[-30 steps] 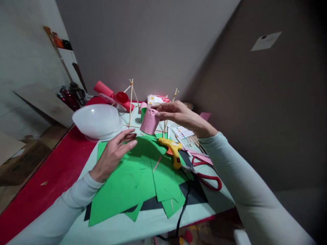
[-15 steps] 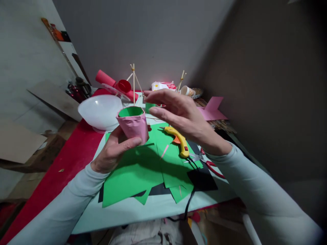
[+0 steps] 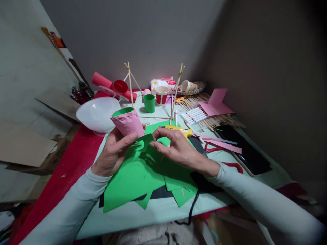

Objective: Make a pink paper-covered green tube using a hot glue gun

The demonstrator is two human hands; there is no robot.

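My left hand (image 3: 112, 151) is wrapped around a pink paper-covered cup (image 3: 129, 123) with a green inside, its mouth tilted to the left. The thumb lies along the cup's lower front. Just right of it, my right hand (image 3: 176, 146) hovers low over the green paper sheets (image 3: 133, 183), fingers curled and the thumb apart from the index finger. A corner of green paper shows between this hand and the cup; whether the fingertips touch it is hard to see. The yellow glue gun (image 3: 187, 132) lies partly behind my right hand.
Red-handled scissors (image 3: 232, 165) and pink paper strips (image 3: 224, 144) lie at the right, beside a black phone-like slab (image 3: 246, 153). Behind stand a white bowl (image 3: 98, 114), a green cup (image 3: 149, 103), a red-and-white cup (image 3: 161, 95), stick frames (image 3: 176, 90) and markers (image 3: 195, 115).
My right hand has come down from beside the cup's rim to just above the green sheets. The pink cup has tilted left in my left hand. The view has shifted slightly.
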